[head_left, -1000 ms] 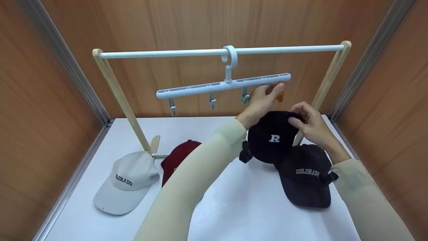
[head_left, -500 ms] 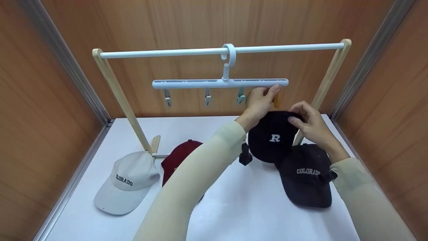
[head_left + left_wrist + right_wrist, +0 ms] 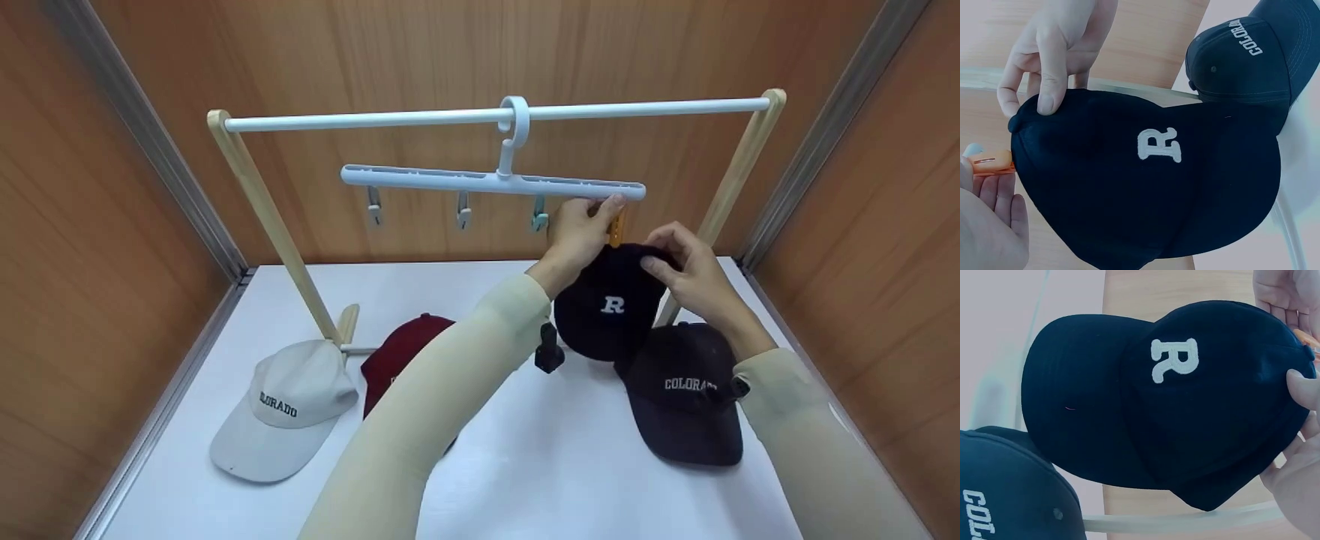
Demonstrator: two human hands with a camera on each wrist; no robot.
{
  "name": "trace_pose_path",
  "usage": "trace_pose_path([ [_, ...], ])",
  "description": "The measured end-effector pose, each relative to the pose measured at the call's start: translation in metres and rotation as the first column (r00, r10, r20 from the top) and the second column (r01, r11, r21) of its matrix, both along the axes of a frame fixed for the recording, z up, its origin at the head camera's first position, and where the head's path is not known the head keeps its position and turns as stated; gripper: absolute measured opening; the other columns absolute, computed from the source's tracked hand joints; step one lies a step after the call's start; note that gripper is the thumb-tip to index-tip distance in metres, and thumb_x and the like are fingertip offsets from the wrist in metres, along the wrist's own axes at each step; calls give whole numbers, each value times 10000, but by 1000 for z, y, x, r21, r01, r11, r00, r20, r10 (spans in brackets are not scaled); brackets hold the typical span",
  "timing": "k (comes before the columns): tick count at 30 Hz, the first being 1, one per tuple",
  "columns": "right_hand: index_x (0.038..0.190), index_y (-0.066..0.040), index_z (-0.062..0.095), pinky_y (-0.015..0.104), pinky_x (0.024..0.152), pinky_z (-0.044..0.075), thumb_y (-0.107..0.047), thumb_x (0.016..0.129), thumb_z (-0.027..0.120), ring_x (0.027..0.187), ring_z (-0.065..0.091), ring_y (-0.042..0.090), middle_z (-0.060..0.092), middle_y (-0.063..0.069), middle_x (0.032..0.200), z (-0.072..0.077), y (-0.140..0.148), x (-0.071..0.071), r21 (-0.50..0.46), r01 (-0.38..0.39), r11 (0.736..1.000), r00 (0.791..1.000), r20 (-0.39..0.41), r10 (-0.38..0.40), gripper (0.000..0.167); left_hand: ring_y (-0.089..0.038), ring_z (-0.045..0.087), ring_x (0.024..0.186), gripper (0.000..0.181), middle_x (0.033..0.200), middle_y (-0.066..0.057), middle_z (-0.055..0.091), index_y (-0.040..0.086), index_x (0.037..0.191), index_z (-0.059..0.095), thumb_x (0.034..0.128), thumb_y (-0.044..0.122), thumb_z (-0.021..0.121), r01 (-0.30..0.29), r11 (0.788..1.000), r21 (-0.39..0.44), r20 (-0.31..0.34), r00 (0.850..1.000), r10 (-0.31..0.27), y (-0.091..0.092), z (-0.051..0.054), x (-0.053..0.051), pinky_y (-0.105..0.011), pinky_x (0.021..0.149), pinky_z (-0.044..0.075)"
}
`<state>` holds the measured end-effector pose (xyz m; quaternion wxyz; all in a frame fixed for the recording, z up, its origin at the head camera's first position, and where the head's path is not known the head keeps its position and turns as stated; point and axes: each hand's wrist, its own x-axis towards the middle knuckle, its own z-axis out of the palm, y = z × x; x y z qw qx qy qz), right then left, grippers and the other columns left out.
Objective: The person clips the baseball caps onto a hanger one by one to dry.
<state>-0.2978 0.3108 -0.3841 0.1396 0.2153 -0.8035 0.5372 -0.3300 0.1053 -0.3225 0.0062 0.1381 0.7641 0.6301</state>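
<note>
My right hand (image 3: pixel 696 279) pinches the crown of a black baseball cap (image 3: pixel 592 322) marked with a white R, thumb on the front and fingers behind. The cap hangs brim down. With the left hand (image 3: pixel 579 234) I grip an orange clip (image 3: pixel 616 227) under the right end of a pale blue hanger (image 3: pixel 427 178). In the left wrist view the clip (image 3: pixel 992 162) meets the cap's top edge; whether it bites the cloth I cannot tell. Several other clips, such as a green one (image 3: pixel 539 216), hang along the bar.
The hanger hooks over the white rail (image 3: pixel 360 120) of a wooden-legged rack. On the white table (image 3: pixel 517 450) lie a grey-white cap (image 3: pixel 292 382), a maroon cap (image 3: pixel 405 349) partly behind the left sleeve, and a dark COLORADO cap (image 3: pixel 686 420) below the R cap. Wooden panels enclose the table.
The hanger's right end has swung down and its left end up. The orange clip has come down to the top of the black cap, which has risen slightly with my right hand.
</note>
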Motion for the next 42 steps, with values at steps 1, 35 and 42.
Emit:
trace_pose_path([
  [1,1210,43,585,215,854,513,-11,1035,659,972,641,163,668,128,1053,1,-1,-1,3,3,1000,1000,-3,-3,197,-93,631,948,334,1060,58,707,164,1244,735,1085,418,588,1,1000,0,-2,1000,-1,0,0,0,-233,847,563],
  [35,1279,18,604,218,887,499,-70,1040,680,1032,639,160,682,124,1142,6,-15,-7,1,97,995,995,33,-97,266,-65,657,1082,391,1171,56,725,118,1322,703,1070,410,640,51,997,60,-47,998,-48,-7,-14,-1,-226,968,535],
  [42,1299,-4,606,199,916,501,-83,1053,663,1080,652,146,704,130,1203,1,-17,-10,94,125,988,991,28,-128,265,-71,655,1118,412,1205,49,722,123,1333,692,1064,432,647,76,996,38,-54,996,-74,-13,-20,-2,-251,1007,532],
])
